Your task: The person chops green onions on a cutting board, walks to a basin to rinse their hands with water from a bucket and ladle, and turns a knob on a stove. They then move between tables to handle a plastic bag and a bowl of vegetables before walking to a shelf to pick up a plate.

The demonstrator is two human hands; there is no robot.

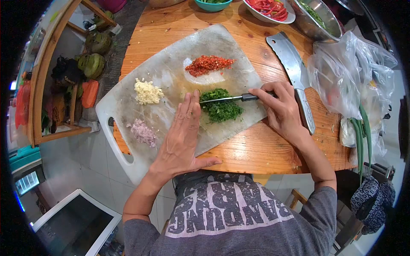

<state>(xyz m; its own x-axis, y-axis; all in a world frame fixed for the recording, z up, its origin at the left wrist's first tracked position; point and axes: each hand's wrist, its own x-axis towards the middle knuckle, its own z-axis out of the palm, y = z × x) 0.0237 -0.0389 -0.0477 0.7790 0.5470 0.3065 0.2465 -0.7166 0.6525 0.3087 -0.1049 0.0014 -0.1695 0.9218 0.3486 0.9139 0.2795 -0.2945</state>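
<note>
My right hand [282, 106] grips the black handle of a thin knife [247, 97], whose blade lies across a pile of finely chopped green herbs [223, 113]. Stretched out straight, the fingers of my left hand [181, 132] rest by the blade's tip at the pile's left edge, the thumb pointing right. Under both is a worn white cutting board [205, 40] with a slotted handle. Chopped red chili [209, 65] sits on it above the herbs. To the left are minced garlic [148, 92] and, nearer me, chopped shallot [143, 132].
A cleaver [285, 57] lies on the wooden table [158, 21] right of the board. Plastic bags [341, 72] and green onion stalks [361, 132] crowd the right edge. At the back stand a bowl of red chilies [269, 9] and a metal bowl [331, 27].
</note>
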